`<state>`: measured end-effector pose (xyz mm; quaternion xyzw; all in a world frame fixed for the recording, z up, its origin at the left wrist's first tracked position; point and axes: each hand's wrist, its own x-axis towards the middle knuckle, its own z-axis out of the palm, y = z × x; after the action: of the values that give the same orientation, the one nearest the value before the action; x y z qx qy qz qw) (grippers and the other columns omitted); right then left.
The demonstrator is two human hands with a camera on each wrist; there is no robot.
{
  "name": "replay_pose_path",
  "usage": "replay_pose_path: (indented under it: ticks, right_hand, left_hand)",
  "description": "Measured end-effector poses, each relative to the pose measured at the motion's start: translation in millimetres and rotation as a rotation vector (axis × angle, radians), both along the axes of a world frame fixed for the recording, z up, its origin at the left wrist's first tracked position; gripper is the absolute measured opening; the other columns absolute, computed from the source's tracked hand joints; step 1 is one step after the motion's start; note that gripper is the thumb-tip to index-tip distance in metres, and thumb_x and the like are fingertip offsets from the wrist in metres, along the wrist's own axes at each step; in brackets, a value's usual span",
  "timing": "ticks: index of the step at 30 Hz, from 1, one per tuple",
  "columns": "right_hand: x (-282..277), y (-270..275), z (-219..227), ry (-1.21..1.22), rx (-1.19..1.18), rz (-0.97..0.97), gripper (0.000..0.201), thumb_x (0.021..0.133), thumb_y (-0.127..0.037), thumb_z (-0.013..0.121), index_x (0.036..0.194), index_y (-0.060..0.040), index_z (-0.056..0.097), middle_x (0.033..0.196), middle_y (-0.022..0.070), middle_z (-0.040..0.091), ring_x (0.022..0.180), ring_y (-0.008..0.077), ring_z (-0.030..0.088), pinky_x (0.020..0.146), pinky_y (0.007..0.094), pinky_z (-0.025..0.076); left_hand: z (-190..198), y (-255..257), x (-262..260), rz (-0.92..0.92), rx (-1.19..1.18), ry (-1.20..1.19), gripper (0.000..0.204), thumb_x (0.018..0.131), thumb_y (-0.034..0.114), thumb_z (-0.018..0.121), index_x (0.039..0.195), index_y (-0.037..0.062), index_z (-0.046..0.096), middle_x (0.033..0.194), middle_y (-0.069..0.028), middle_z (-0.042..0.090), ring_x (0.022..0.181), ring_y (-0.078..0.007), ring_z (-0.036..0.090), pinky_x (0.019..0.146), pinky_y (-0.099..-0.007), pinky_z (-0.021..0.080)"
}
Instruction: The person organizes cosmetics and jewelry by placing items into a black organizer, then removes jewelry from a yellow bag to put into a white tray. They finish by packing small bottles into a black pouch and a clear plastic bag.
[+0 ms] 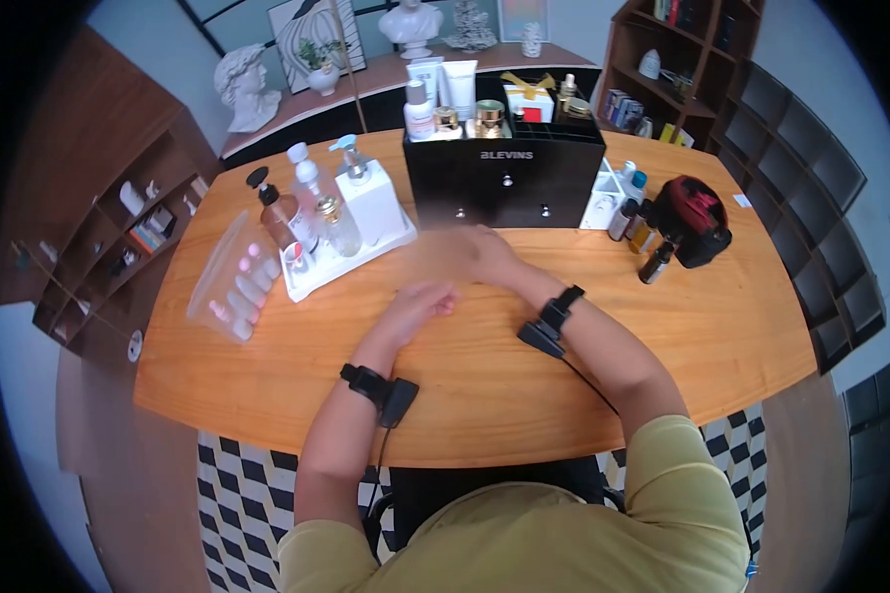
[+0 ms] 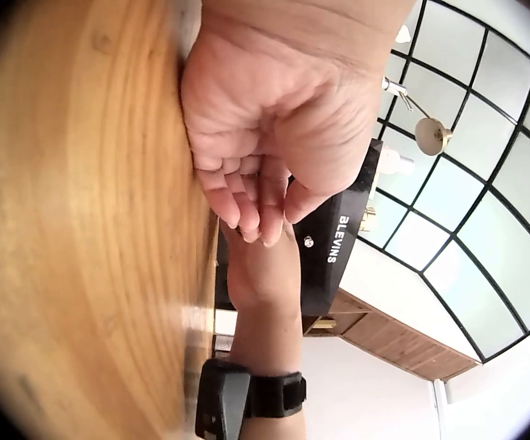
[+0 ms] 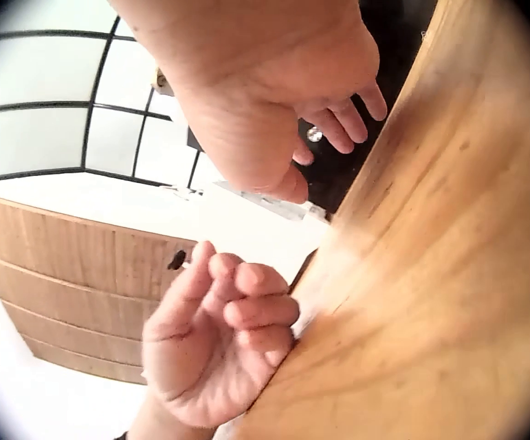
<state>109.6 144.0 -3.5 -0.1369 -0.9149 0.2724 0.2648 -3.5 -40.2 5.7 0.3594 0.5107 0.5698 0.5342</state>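
Note:
My left hand (image 1: 417, 304) rests low over the wooden table (image 1: 485, 395), its fingers loosely curled with nothing in them. Just ahead and to the right is my right hand (image 1: 492, 255), in front of the black drawer box (image 1: 504, 183) marked BLEVINS. In the right wrist view the right hand (image 3: 283, 101) has relaxed fingers and holds nothing. Below it there, the left hand (image 3: 219, 344) lies palm-up with bent fingers. The left wrist view shows the left hand's fingertips (image 2: 247, 225) overlapping the right forearm (image 2: 265, 312). A blurred patch hides part of the head view beside the hands.
On the left stand a white tray (image 1: 311, 287) with pump bottles and a clear container (image 1: 213, 272) of small pink-capped bottles. Tubes and jars fill the black box's top. To the right are small bottles (image 1: 655, 265) and a dark red-and-black bag (image 1: 694, 222).

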Motion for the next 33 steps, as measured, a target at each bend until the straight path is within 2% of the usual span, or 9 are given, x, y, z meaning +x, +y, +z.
replay_pose_path:
  ticks: [2, 4, 6, 9, 15, 26, 29, 31, 33]
  right_hand:
    - [28, -25, 18, 0.102, 0.048, 0.038, 0.029, 0.082, -0.022, 0.065, 0.104, -0.0022, 0.064, 0.101, 0.0178, 0.062, 0.098, 0.0346, 0.059, 0.084, 0.0400, 0.048]
    - [65, -59, 46, 0.003, -0.152, 0.009, 0.020, 0.084, -0.021, 0.065, 0.079, -0.0010, 0.063, 0.076, 0.0133, 0.063, 0.071, 0.0281, 0.060, 0.065, 0.0371, 0.048]
    - [99, -72, 49, -0.097, -0.274, -0.005, 0.032, 0.088, -0.021, 0.063, 0.064, -0.0027, 0.054, 0.056, 0.0023, 0.051, 0.050, 0.0143, 0.044, 0.049, 0.0308, 0.037]
    - [144, -85, 52, -0.250, -0.575, 0.010, 0.039, 0.092, -0.023, 0.062, 0.060, -0.0042, 0.048, 0.052, -0.0050, 0.037, 0.051, 0.0060, 0.031, 0.046, 0.0258, 0.030]
    - [165, -78, 26, -0.127, -0.731, 0.102, 0.042, 0.092, -0.026, 0.063, 0.060, -0.0043, 0.047, 0.053, -0.0071, 0.034, 0.052, 0.0036, 0.029, 0.045, 0.0242, 0.027]
    - [168, -78, 18, -0.044, -0.544, 0.084, 0.040, 0.092, -0.023, 0.063, 0.061, -0.0032, 0.049, 0.052, -0.0052, 0.036, 0.052, 0.0041, 0.030, 0.044, 0.0251, 0.027]
    - [168, -79, 17, -0.012, -0.503, 0.071, 0.039, 0.091, -0.027, 0.063, 0.062, -0.0026, 0.052, 0.049, 0.0027, 0.041, 0.047, 0.0095, 0.034, 0.044, 0.0287, 0.032]
    - [168, -79, 17, -0.007, -0.478, 0.064, 0.039, 0.091, -0.029, 0.063, 0.063, -0.0027, 0.054, 0.048, 0.0066, 0.044, 0.044, 0.0128, 0.036, 0.045, 0.0306, 0.034]
    - [168, -78, 17, -0.016, -0.466, 0.058, 0.039, 0.091, -0.030, 0.062, 0.063, -0.0031, 0.054, 0.049, 0.0075, 0.046, 0.044, 0.0144, 0.037, 0.045, 0.0310, 0.035]
  left_hand:
    - [0, 0, 2, -0.013, 0.007, -0.004, 0.025, 0.097, 0.026, 0.055, 0.095, 0.0031, 0.064, 0.089, -0.0029, 0.063, 0.079, -0.0094, 0.056, 0.075, -0.0234, 0.047]
    - [0, 0, 3, -0.011, 0.016, -0.017, 0.025, 0.097, 0.026, 0.055, 0.096, 0.0031, 0.064, 0.089, -0.0026, 0.063, 0.080, -0.0095, 0.056, 0.074, -0.0232, 0.048]
    - [1, -2, 3, 0.001, 0.009, -0.008, 0.025, 0.097, 0.026, 0.054, 0.096, 0.0031, 0.064, 0.088, -0.0024, 0.062, 0.080, -0.0095, 0.056, 0.074, -0.0232, 0.048]
    - [2, 3, 9, 0.012, -0.014, 0.045, 0.026, 0.097, 0.026, 0.054, 0.095, 0.0028, 0.065, 0.088, -0.0022, 0.063, 0.079, -0.0095, 0.056, 0.074, -0.0234, 0.048]
    - [5, 1, 9, -0.023, -0.036, 0.293, 0.025, 0.096, 0.025, 0.055, 0.094, 0.0021, 0.065, 0.088, -0.0024, 0.064, 0.081, -0.0094, 0.058, 0.076, -0.0234, 0.048]
    - [21, 15, 15, -0.158, -0.216, 0.499, 0.023, 0.094, 0.026, 0.058, 0.095, 0.0042, 0.066, 0.087, 0.0007, 0.065, 0.077, -0.0065, 0.057, 0.070, -0.0221, 0.048]
    - [53, 36, 18, -0.170, -0.135, 1.033, 0.017, 0.092, 0.021, 0.061, 0.095, 0.0051, 0.065, 0.082, 0.0028, 0.063, 0.071, -0.0040, 0.053, 0.062, -0.0211, 0.045]
    - [65, 65, 6, 0.007, 0.175, 1.026, 0.012, 0.089, 0.016, 0.063, 0.094, 0.0050, 0.065, 0.078, 0.0032, 0.061, 0.066, -0.0031, 0.050, 0.059, -0.0215, 0.044]
    - [118, 88, 22, 0.255, 0.322, 1.075, 0.015, 0.082, 0.017, 0.068, 0.088, 0.0040, 0.064, 0.069, -0.0018, 0.061, 0.064, -0.0111, 0.058, 0.059, -0.0276, 0.047]
